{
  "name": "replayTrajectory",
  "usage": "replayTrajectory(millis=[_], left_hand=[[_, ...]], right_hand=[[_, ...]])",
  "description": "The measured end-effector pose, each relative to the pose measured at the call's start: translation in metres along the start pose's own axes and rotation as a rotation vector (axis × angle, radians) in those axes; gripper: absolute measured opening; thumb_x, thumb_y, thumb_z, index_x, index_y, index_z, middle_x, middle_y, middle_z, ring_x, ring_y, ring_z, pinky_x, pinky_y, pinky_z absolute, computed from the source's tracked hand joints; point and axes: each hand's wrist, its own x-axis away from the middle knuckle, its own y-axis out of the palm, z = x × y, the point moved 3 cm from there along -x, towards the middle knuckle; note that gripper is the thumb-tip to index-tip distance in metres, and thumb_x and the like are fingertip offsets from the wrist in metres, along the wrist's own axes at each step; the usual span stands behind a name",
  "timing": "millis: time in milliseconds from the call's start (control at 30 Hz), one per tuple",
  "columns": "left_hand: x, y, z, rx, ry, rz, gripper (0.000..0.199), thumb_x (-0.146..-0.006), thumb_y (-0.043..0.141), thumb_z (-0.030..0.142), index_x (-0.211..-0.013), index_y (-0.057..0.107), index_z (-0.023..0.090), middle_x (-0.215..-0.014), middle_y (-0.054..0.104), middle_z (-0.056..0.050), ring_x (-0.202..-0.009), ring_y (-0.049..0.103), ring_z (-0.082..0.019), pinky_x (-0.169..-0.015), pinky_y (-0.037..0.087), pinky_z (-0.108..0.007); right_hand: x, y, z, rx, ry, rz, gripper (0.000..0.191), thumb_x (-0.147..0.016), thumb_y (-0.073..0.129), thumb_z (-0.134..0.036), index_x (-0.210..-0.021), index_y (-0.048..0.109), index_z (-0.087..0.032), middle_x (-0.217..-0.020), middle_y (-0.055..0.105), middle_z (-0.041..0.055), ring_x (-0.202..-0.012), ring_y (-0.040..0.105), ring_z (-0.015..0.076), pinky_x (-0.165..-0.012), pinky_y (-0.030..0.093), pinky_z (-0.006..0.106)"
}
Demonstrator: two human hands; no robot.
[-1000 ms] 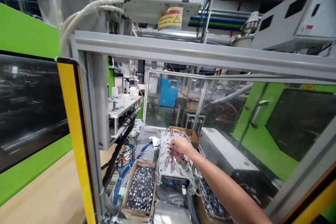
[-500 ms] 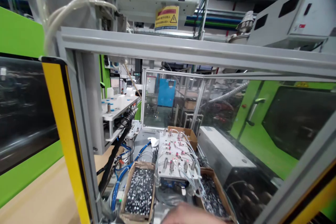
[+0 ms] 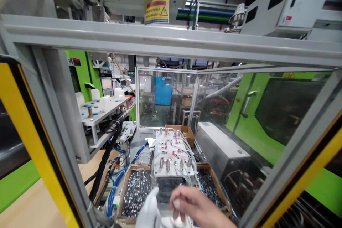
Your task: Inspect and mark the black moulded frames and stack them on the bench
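Observation:
My left hand, in a white glove, rises at the bottom edge with its fingers stretched upward and nothing visible in it. Just right of it is my right hand, bare, its fingers curled and thumb drawn in. A pale, cloth-like item shows beneath the right fingertips; whether they grip it is unclear. Beyond both hands stands a metal plate fixture with clear tubes, metal posts and small red lights. A cardboard box of small shiny dark parts lies beside my left hand.
Another parts-filled cardboard box sits right of the fixture, and a third box is behind it. Grey frame posts with yellow-black strips flank the opening under a crossbar. Blue hoses run at left.
The view has shifted so the frame sits further left. My gloved left hand has come into view, and my right hand has risen from the bottom edge with its fingers now visible.

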Motion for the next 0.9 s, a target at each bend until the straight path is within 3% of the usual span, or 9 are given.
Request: replayTrajectory(millis=[100, 167, 233, 300, 367, 467, 600, 733, 900], left_hand=[[-0.047, -0.020, -0.008, -0.133, 0.149, 0.084, 0.037, -0.092, 0.052, 0.042, -0.108, 0.075, 0.018, -0.118, 0.073, -0.012, -0.125, 0.060, -0.033, -0.112, 0.045, -0.055], [-0.064, -0.029, -0.014, -0.366, 0.321, 0.163, 0.035, -0.091, 0.052, 0.035, -0.111, 0.076, 0.017, -0.122, 0.072, -0.014, -0.130, 0.056, -0.037, -0.118, 0.033, -0.063], [-0.067, -0.030, -0.018, -0.769, 0.587, 0.287, 0.034, -0.091, 0.051, 0.022, -0.115, 0.075, 0.015, -0.124, 0.072, -0.015, -0.127, 0.058, -0.040, -0.111, 0.039, -0.069], [-0.061, -0.024, -0.023, -1.194, 0.843, 0.383, 0.040, -0.088, 0.050, 0.007, -0.121, 0.072, 0.013, -0.133, 0.067, -0.017, -0.128, 0.058, -0.042, -0.104, 0.048, -0.066], [-0.052, -0.020, -0.025, -1.462, 0.969, 0.424, 0.050, -0.082, 0.050, -0.005, -0.127, 0.067, 0.009, -0.141, 0.061, -0.021, -0.131, 0.056, -0.043, -0.103, 0.051, -0.063], [-0.042, -0.017, -0.018, -1.653, 1.018, 0.442, 0.051, -0.077, 0.055, -0.009, -0.125, 0.067, 0.003, -0.134, 0.064, -0.026, -0.124, 0.061, -0.044, -0.100, 0.055, -0.060], [-0.037, -0.020, -0.005, -1.653, 0.959, 0.436, 0.044, -0.079, 0.058, -0.006, -0.120, 0.071, 0.002, -0.127, 0.069, -0.025, -0.120, 0.064, -0.043, -0.097, 0.058, -0.055], [-0.036, -0.022, 0.002, -1.593, 0.893, 0.453, 0.045, -0.083, 0.051, -0.007, -0.119, 0.073, 0.008, -0.125, 0.071, -0.020, -0.118, 0.067, -0.037, -0.095, 0.060, -0.051], [-0.035, -0.019, 0.002, -1.656, 0.920, 0.462, 0.052, -0.077, 0.050, -0.014, -0.116, 0.075, 0.010, -0.122, 0.073, -0.021, -0.113, 0.070, -0.036, -0.091, 0.063, -0.049]], right_hand=[[-0.015, -0.023, -0.036, 0.066, -0.058, 0.057, 0.036, -0.091, 0.065, -0.049, -0.100, 0.072, -0.014, -0.084, 0.072, 0.0069, -0.071, 0.064, 0.0139, -0.064, 0.049, 0.024], [-0.036, -0.042, -0.048, 0.159, -0.087, 0.109, 0.033, -0.089, 0.066, -0.045, -0.101, 0.071, -0.014, -0.082, 0.072, 0.0056, -0.071, 0.064, 0.0148, -0.064, 0.049, 0.024], [-0.063, -0.062, -0.054, 0.357, -0.115, 0.165, 0.027, -0.088, 0.063, -0.038, -0.102, 0.068, -0.015, -0.083, 0.072, 0.0045, -0.073, 0.064, 0.0153, -0.065, 0.048, 0.024], [-0.091, -0.079, -0.054, 0.606, -0.116, 0.191, 0.021, -0.088, 0.058, -0.030, -0.098, 0.069, -0.015, -0.082, 0.072, 0.0034, -0.074, 0.063, 0.0150, -0.066, 0.046, 0.023], [-0.118, -0.091, -0.049, 0.784, -0.086, 0.175, 0.018, -0.086, 0.056, -0.023, -0.089, 0.072, -0.015, -0.077, 0.071, 0.0024, -0.072, 0.062, 0.0144, -0.065, 0.043, 0.022], [-0.150, -0.102, -0.036, 0.913, -0.030, 0.128, 0.020, -0.084, 0.057, -0.019, -0.076, 0.074, -0.015, -0.067, 0.068, 0.0011, -0.066, 0.059, 0.0136, -0.063, 0.038, 0.022], [-0.174, -0.102, -0.023, 1.076, 0.030, 0.072, 0.020, -0.082, 0.059, -0.016, -0.077, 0.078, -0.017, -0.069, 0.071, 0.0021, -0.067, 0.058, 0.0141, -0.064, 0.035, 0.022], [-0.179, -0.098, -0.022, 1.157, 0.064, 0.041, 0.020, -0.082, 0.061, -0.017, -0.084, 0.081, -0.019, -0.078, 0.075, 0.0042, -0.072, 0.063, 0.0154, -0.065, 0.037, 0.022], [-0.175, -0.098, -0.021, 1.157, 0.050, 0.027, 0.019, -0.085, 0.064, -0.022, -0.090, 0.081, -0.018, -0.080, 0.076, 0.0048, -0.073, 0.064, 0.0154, -0.065, 0.038, 0.022]])
